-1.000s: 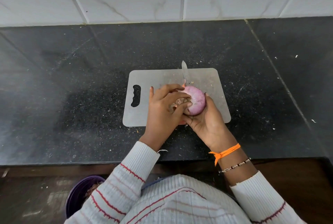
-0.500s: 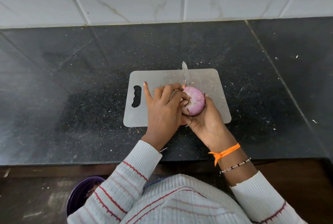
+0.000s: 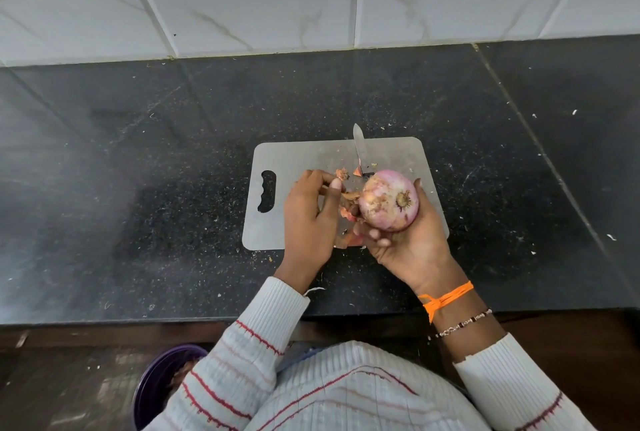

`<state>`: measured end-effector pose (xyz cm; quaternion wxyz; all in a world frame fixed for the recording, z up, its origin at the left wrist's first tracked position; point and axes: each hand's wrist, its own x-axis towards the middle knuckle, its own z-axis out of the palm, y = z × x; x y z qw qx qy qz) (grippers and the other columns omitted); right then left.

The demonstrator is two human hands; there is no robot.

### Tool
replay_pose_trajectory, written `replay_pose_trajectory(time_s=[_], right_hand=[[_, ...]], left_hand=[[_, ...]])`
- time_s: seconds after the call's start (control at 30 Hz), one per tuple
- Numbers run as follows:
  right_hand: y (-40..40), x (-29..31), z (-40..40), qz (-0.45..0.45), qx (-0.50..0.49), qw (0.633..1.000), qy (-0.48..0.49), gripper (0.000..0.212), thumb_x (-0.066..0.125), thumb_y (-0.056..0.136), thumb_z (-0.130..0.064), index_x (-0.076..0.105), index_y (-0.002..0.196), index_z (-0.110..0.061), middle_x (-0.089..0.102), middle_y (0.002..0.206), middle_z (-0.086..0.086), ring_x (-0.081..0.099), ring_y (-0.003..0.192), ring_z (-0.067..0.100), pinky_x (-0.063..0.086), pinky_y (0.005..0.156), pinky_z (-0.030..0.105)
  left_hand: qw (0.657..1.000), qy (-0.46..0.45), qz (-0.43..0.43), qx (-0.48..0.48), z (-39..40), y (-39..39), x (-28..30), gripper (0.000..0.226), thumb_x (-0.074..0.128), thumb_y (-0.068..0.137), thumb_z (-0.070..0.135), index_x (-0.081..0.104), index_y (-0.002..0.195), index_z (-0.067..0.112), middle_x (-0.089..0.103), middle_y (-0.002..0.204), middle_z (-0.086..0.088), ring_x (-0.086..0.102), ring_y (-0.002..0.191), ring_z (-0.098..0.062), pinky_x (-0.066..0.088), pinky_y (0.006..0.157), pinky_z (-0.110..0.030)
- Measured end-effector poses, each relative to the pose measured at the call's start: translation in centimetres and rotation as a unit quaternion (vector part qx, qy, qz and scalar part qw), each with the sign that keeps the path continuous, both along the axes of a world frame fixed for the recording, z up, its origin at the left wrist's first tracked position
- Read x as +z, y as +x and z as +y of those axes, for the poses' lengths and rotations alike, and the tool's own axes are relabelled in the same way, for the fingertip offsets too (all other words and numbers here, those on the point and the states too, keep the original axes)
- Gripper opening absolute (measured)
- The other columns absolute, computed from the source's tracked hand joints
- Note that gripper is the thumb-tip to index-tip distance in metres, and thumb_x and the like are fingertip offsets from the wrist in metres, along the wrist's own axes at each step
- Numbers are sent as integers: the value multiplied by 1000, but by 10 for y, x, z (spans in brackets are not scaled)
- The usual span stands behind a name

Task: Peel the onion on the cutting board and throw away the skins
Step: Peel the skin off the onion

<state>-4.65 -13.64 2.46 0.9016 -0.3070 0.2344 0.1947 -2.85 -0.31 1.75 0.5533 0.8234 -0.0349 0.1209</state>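
Black worktop [image 3: 346,98], near front edge: onion [image 3: 388,200] is gripped in right hand [image 3: 408,240] over board [image 3: 301,156]; skin [image 3: 347,195] is pinched by left hand [image 3: 308,219] fingers.

The person wears a white ribbed knit sweater [image 3: 353,392] crossed by thin red and faint pink stripes, with long sleeves ending in ribbed cuffs. A loose white thread [image 3: 313,290] hangs from the left cuff. On the right wrist sit a knotted bright orange thread band [image 3: 446,297] and, just beside it, a thin beaded bracelet [image 3: 464,322] of pale and dark beads. Both hands are bare.
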Motion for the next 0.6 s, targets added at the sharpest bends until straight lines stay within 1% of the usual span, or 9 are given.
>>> replay_pose_trajectory(time_s=[0.07, 0.13, 0.17, 0.23, 0.33, 0.4, 0.47, 0.53, 0.6], right_hand=[[0, 1, -1, -1, 2, 1000, 15, 70, 30, 90, -63, 60, 102, -1, 62, 77, 21, 44, 32, 13, 35, 27, 14], [1, 2, -1, 4, 3, 1000, 26, 64, 32, 92, -58, 59, 103, -1, 61, 74, 19, 43, 31, 11, 34, 25, 14], [2, 2, -1, 7, 3, 1000, 25, 62, 32, 93, -57, 59, 102, -2, 61, 75, 17, 44, 30, 11, 33, 24, 14], [3, 2, -1, 15, 2, 1000, 18, 60, 34, 93, -55, 60, 99, -1, 59, 77, 14, 45, 29, 10, 33, 24, 13], [3, 3, 0, 18, 3, 1000, 8, 62, 35, 92, -55, 61, 93, 0, 57, 65, 11, 43, 27, 9, 31, 24, 12], [2, 3, 0, 11, 4, 1000, 9, 63, 33, 92, -55, 61, 89, 2, 57, 56, 9, 40, 26, 9, 29, 24, 11], [2, 2, 0, -1, 7, 1000, 6, 63, 31, 93, -54, 60, 88, 2, 57, 55, 9, 40, 26, 9, 28, 24, 11], [2, 2, 1, -11, 13, 1000, -1, 62, 29, 93, -53, 59, 91, 2, 57, 56, 9, 39, 26, 8, 28, 24, 11], [2, 1, 1, -16, 15, 1000, -2, 63, 29, 93, -53, 59, 94, 2, 58, 58, 10, 39, 27, 8, 28, 24, 11]], left_hand=[[998, -50, 22, -22, -2, -3, 7, 16, 47, 89, 32, 59, 88, 22, 62, 93, 3, 55, 84, -5, 52, 78, -43], [996, -62, -6, -71, -1, -8, 15, 19, 55, 86, 30, 62, 100, 20, 62, 100, 2, 56, 89, -4, 48, 82, -26], [993, -57, -19, -105, -2, -10, 17, 26, 60, 82, 29, 62, 107, 20, 59, 103, 2, 55, 92, -3, 46, 83, -20], [987, -35, -25, -157, -3, -11, 18, 45, 71, 74, 27, 60, 116, 20, 53, 107, 1, 53, 97, 0, 44, 86, -14], [987, -43, -20, -156, -5, -9, 15, 52, 78, 66, 25, 62, 115, 20, 51, 106, 1, 53, 94, 4, 45, 85, -14], [984, -89, 6, -154, -6, -8, 14, 48, 79, 63, 25, 63, 109, 24, 53, 107, -2, 54, 90, 2, 46, 82, -16], [976, -149, 46, -153, -7, -10, 15, 42, 79, 63, 18, 64, 103, 25, 54, 109, -5, 56, 91, -3, 49, 78, -18], [967, -192, 76, -152, -8, -12, 16, 37, 78, 64, 14, 64, 97, 25, 54, 113, -8, 57, 94, -11, 53, 76, -24], [953, -236, 109, -156, -10, -15, 18, 33, 78, 66, 13, 63, 93, 25, 55, 118, -13, 60, 95, -16, 57, 72, -34]])
